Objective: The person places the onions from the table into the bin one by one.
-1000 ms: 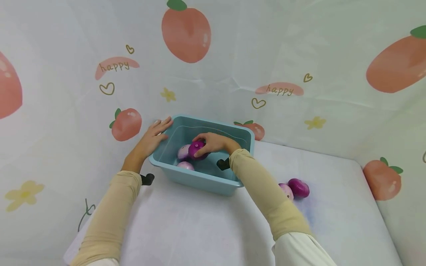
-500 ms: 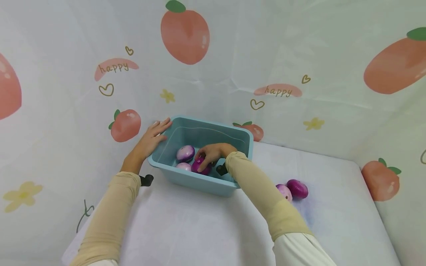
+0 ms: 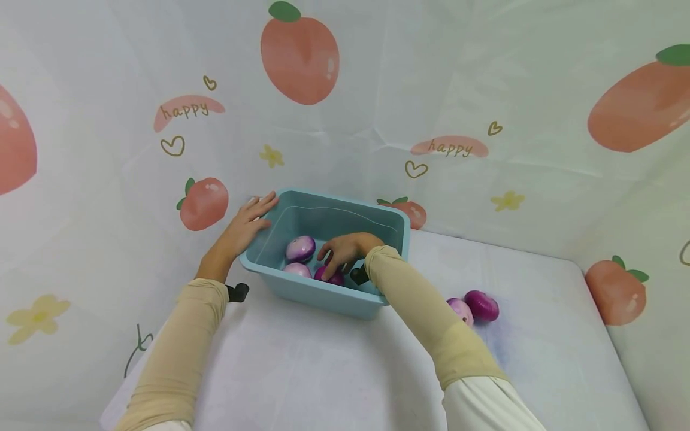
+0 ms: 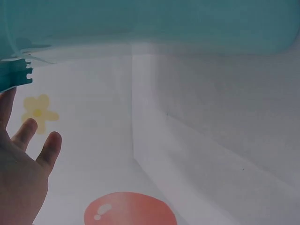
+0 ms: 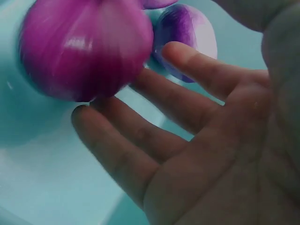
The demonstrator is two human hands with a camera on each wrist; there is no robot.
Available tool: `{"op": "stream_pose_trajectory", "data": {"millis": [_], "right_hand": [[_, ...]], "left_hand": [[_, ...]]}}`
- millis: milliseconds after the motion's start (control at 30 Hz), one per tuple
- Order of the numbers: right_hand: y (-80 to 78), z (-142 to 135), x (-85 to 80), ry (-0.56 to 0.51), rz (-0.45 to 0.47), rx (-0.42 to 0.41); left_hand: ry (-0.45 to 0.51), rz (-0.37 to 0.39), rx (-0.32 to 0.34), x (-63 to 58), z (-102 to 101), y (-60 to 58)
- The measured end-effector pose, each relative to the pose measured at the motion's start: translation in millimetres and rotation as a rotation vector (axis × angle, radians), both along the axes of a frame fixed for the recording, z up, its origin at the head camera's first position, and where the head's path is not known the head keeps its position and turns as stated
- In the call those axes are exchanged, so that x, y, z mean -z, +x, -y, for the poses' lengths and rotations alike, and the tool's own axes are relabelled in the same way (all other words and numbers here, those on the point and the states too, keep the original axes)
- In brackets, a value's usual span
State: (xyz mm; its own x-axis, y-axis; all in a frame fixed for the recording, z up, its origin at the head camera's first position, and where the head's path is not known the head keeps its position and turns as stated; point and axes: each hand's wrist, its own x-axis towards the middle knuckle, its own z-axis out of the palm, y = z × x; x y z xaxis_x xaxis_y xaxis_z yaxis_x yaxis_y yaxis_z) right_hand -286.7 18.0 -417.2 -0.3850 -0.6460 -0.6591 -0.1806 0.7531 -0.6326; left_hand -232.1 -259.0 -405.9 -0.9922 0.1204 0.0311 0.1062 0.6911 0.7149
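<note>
A blue-green plastic bin [image 3: 315, 297] stands on the white cloth. My left hand [image 3: 242, 230] rests against its left rim with fingers extended. Inside the bin, my right hand [image 3: 347, 248] hovers over a dark purple onion [image 3: 335, 279] near the front wall. In the right wrist view the fingers of that hand are spread and relaxed beside the onion [image 5: 86, 51], not curled round it. Two paler onions lie to its left in the bin: a purple-and-white onion [image 3: 300, 248] and a pale pink onion [image 3: 297, 270]. The right hand partly hides the dark onion in the head view.
To the right of the bin, on the cloth-covered table [image 3: 539, 359], a magenta onion [image 3: 481, 306] touches a paler onion [image 3: 460, 312], partly hidden by the right sleeve. A fruit-printed cloth wall [image 3: 345, 131] rises just behind the bin.
My right hand has lowered the dark purple onion from beside the paler one to the bin floor near the front, then loosened its fingers and let go. The left hand stays on the rim.
</note>
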Motion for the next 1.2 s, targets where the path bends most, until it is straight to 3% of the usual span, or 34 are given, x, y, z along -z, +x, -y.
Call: {"op": "stream_pose_trajectory", "data": {"millis": [333, 600, 833, 1000, 1200], "right_hand": [[1.6, -1, -4.9, 0.005, -0.010, -0.007], [3.2, -1, -22.5, -0.084, -0.148, -0.064], [11.6, -10, -55.7, -0.191, -0.318, -0.092], [22.3, -38, -77.1, -0.345, -0.419, -0.015], [34.5, -101, -83.5, -0.486, -0.501, 0.203]], "left_hand": [[-0.006, 0.001, 0.010, -3.0, 1, 1.0], [0.010, -0.006, 0.019, 0.4, 3, -0.3], [0.010, -0.006, 0.014, 3.4, 4, 3.2], [0.008, -0.011, 0.001, 3.9, 6, 5.8], [0.022, -0.007, 0.013, 3.5, 6, 2.0]]}}
